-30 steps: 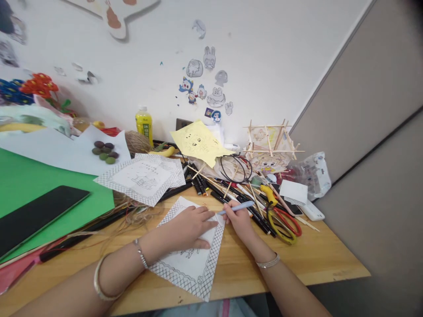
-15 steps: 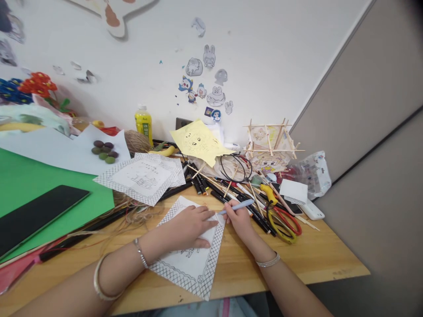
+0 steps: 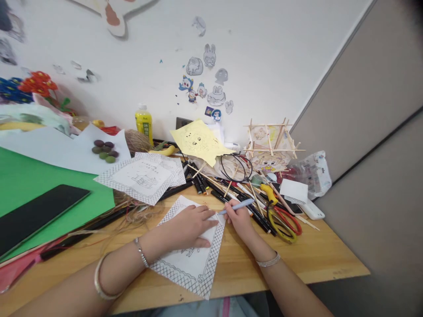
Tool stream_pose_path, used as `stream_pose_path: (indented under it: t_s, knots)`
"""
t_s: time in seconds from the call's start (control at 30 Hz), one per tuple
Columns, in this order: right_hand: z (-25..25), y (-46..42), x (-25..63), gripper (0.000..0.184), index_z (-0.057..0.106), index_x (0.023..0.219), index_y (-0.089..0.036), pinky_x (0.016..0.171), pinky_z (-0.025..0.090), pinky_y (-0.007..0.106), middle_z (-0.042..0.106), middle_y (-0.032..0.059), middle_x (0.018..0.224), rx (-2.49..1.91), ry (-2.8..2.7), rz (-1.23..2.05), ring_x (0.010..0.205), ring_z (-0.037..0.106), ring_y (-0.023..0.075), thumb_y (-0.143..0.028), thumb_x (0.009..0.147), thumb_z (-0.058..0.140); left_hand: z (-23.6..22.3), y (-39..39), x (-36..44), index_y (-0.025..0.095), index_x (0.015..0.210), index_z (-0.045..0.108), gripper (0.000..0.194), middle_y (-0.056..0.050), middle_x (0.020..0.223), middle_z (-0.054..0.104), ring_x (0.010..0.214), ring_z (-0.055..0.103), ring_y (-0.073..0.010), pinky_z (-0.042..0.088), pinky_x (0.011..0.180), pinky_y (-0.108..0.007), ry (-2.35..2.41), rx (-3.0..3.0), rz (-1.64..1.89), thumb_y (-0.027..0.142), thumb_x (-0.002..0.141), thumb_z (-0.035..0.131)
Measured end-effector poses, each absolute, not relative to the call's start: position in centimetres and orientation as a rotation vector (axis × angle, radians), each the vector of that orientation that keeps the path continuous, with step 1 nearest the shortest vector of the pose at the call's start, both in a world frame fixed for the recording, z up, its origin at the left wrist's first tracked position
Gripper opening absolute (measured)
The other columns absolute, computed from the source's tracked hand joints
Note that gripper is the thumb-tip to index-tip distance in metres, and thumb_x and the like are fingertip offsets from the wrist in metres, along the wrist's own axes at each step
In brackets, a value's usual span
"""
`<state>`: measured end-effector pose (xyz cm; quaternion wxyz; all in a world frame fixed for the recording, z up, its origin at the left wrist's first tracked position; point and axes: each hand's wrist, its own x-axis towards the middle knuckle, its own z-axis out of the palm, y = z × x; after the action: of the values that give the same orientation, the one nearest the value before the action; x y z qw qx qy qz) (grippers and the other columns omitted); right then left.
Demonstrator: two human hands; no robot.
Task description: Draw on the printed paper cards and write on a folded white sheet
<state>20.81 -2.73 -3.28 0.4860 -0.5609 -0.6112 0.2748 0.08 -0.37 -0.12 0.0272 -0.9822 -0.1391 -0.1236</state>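
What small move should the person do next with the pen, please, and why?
Probably one short pen stroke at the far right corner of the sheet. The right hand grips the light blue pen with its tip at that corner, the left hand lies flat across the sheet, seemingly steadying it, and crosshatching already fills the border's right side.

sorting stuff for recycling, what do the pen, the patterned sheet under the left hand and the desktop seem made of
Pen: probably plastic; smooth, even pale blue.
Sheet: apparently paper, matte; thin with drawn lines.
Desktop: wood or wood-look laminate, faint sheen; visible grain.
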Motion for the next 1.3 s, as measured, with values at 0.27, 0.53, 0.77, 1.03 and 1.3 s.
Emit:
stream_pose_path:
  t_s: [0.27,0.53,0.77,1.03,1.3]
  knots:
    - [-3.25,-2.84,20.78,0.030,0.045,0.058,-0.023,0.044,0.032,0.023,0.048,-0.0049,0.047,-1.371,-1.471,0.668,0.042,0.041,0.0117,-0.035,0.085,0.046,-0.19,-0.35,0.12,0.021,0.123,0.055,0.049,-0.013,0.126,0.057,0.113,0.052,-0.0301,0.041,0.090,-0.037,-0.430,-3.031,-0.382,0.051,0.085,0.061]
    - [-3.09,-2.91,20.80,0.032,0.039,0.055,-0.024,0.046,0.034,0.023,0.040,-0.0063,0.045,-1.367,-1.464,0.666,0.045,0.043,0.0123,-0.035,0.084,0.045,-0.50,-0.21,0.05,0.021,0.127,0.053,0.052,-0.013,0.125,0.057,0.114,0.052,-0.0300,0.040,0.091,-0.037,-0.414,-3.048,-0.424,0.053,0.086,0.059]
    - [-3.10,-2.96,20.75,0.033,0.036,0.053,-0.024,0.046,0.034,0.023,0.039,-0.0067,0.043,-1.373,-1.452,0.678,0.044,0.042,0.0123,-0.035,0.084,0.044,-0.56,-0.19,0.00,0.023,0.128,0.051,0.052,-0.013,0.126,0.056,0.115,0.051,-0.0295,0.040,0.092,-0.036,-0.403,-3.047,-0.437,0.053,0.087,0.058]
    - [-2.98,-3.04,20.65,0.032,0.035,0.053,-0.024,0.045,0.034,0.024,0.038,-0.0072,0.042,-1.380,-1.419,0.697,0.042,0.041,0.0121,-0.034,0.082,0.045,-0.61,-0.17,-0.01,0.022,0.129,0.051,0.053,-0.013,0.126,0.056,0.114,0.052,-0.0297,0.040,0.091,-0.036,-0.414,-3.043,-0.429,0.053,0.087,0.057]
    - [-2.77,-3.23,20.49,0.029,0.038,0.053,-0.024,0.042,0.032,0.023,0.041,-0.0065,0.042,-1.375,-1.401,0.742,0.040,0.039,0.0116,-0.034,0.079,0.044,-0.88,-0.04,-0.02,0.022,0.127,0.052,0.052,-0.013,0.126,0.056,0.114,0.052,-0.0302,0.040,0.091,-0.037,-0.404,-3.041,-0.446,0.054,0.086,0.058]
